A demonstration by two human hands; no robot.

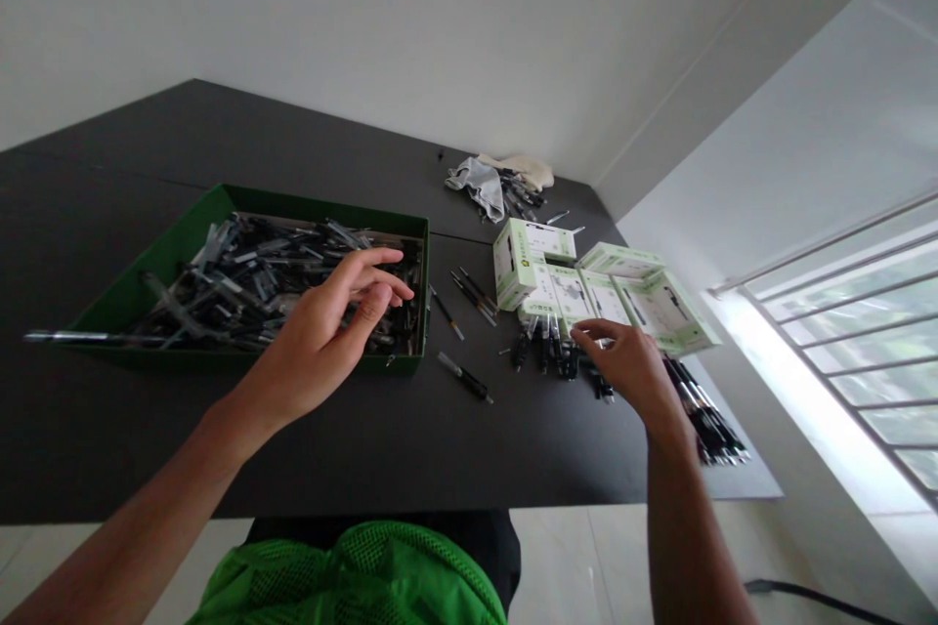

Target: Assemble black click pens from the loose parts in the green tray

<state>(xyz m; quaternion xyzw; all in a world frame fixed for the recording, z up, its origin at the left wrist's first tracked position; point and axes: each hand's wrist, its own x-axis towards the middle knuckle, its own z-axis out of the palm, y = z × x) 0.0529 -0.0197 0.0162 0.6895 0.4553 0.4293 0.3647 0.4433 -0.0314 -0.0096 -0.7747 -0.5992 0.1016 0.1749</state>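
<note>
My left hand [326,327] hovers over the right part of a green box [176,229] with its fingers apart and nothing in them. Inside the box lies a jumbled heap of black and clear pens [256,273]. My right hand [626,361] is bent above a row of black pens [546,347] in front of the green-and-white cartons [572,293]. Its fingers are curled together, and whatever they hold, if anything, is hidden. Between the hands, a single pen [466,377] with a clear end lies on the dark table [352,449].
Several thin refills [475,297] lie between the box and the cartons. Farther back, a grey and a cream cloth [480,181] rest by more pens [522,195]. Capped pens [703,415] are lined up at the table's right edge. A barred window [865,322] is on the right.
</note>
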